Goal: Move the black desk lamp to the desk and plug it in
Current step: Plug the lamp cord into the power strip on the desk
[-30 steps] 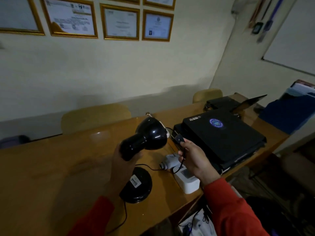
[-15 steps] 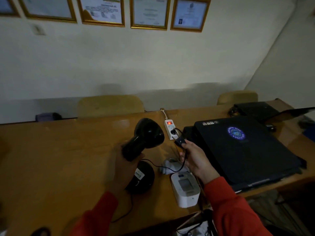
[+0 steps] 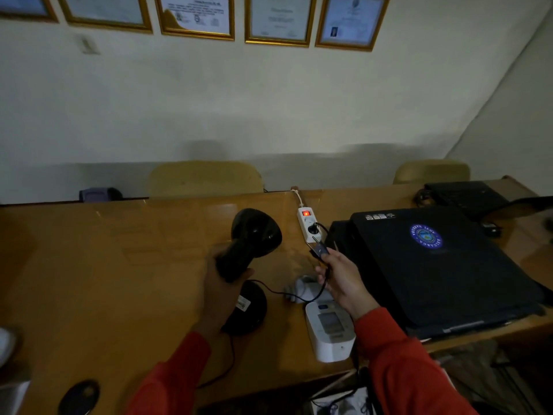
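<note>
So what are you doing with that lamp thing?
A person in red sleeves is setting up a black lamp on the wooden desk. The left hand grips the lamp's neck, with its round base on the desk. The right hand holds the plug right at the white power strip, whose red switch is lit. One socket is already taken by another plug. The lamp's plug does not look pushed in yet.

Your glossy black desk lamp stands on a smooth, shiny wooden desk; lower right, your white monitor looks matt plastic.
</note>
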Motion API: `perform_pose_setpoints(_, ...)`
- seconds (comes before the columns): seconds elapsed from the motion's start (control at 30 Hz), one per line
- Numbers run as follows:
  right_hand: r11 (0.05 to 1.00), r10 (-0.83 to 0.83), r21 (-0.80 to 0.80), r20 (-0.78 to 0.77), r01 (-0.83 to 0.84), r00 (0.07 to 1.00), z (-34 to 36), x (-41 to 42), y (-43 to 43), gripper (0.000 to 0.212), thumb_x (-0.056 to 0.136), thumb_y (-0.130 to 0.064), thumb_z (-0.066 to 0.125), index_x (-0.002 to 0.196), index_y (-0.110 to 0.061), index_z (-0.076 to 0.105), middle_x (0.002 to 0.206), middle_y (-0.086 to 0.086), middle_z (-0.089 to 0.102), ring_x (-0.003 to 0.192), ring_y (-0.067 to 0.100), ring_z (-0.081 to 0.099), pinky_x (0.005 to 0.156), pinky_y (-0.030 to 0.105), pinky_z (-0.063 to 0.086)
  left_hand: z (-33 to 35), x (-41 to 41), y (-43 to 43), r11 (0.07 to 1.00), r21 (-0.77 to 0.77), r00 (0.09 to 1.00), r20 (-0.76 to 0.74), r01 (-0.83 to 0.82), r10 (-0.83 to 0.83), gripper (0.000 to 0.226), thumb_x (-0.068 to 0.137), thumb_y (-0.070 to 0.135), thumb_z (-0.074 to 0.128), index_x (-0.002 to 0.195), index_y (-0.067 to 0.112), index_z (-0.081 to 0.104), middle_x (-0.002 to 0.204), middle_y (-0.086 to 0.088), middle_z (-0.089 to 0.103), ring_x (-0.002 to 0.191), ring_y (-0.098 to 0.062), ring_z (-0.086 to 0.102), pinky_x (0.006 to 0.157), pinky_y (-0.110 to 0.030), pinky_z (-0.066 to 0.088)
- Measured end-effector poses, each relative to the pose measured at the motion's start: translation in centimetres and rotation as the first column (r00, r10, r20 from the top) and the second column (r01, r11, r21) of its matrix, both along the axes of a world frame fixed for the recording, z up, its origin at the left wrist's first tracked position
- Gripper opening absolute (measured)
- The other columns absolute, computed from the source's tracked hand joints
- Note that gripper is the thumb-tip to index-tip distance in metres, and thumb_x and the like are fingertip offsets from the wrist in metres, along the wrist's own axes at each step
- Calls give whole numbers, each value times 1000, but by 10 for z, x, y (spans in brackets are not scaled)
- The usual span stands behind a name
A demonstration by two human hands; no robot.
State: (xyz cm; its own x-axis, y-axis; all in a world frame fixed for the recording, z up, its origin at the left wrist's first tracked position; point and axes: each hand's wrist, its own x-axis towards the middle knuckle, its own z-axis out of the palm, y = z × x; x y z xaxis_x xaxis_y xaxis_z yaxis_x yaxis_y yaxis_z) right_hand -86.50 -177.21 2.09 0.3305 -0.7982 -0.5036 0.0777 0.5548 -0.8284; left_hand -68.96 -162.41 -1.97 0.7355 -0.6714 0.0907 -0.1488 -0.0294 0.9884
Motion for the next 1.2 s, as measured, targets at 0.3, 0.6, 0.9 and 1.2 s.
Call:
perform_pose_setpoints(0.3,997,-45,-54,32,46,998,-3,-5,15,25,93,-6,54,116,-17,57,98,11,64,56,11,62,45,20,50,-13,12,33,860,465,959,74,210,-274,60,88,22,63,137,9,33,128,-9,50,120,-27,51,91,-37,52)
perform_pose_setpoints(0.6,988,-13,-151,-23,10,1000,-17,-11,15,32,90,0,56,119,-12,53,88,11,64,52,9,62,46,21,50,-46,-48,77,617,752,819,191,232,-541,59,91,40,51,143,25,26,151,-6,25,126,-23,46,101,-32,44)
perform_pose_setpoints(0.9,945,55,-303,-225,-124,973,-19,-15,-38,34,87,8,57,116,-10,55,88,10,64,55,10,65,48,19,55,-39,-62,-26,721,592,787,222,360,-575,46,95,35,36,134,11,40,144,-16,39,132,-31,38,110,-39,34)
perform_pose_setpoints(1.2,591,28,-576,-685,-565,728,-12,-17,-126,32,87,-4,61,119,-9,61,95,5,59,81,14,61,78,29,54,-68,-30,-153,703,702,773,382,114,-507,41,99,26,34,138,14,38,150,-6,35,137,-20,32,109,-34,28)
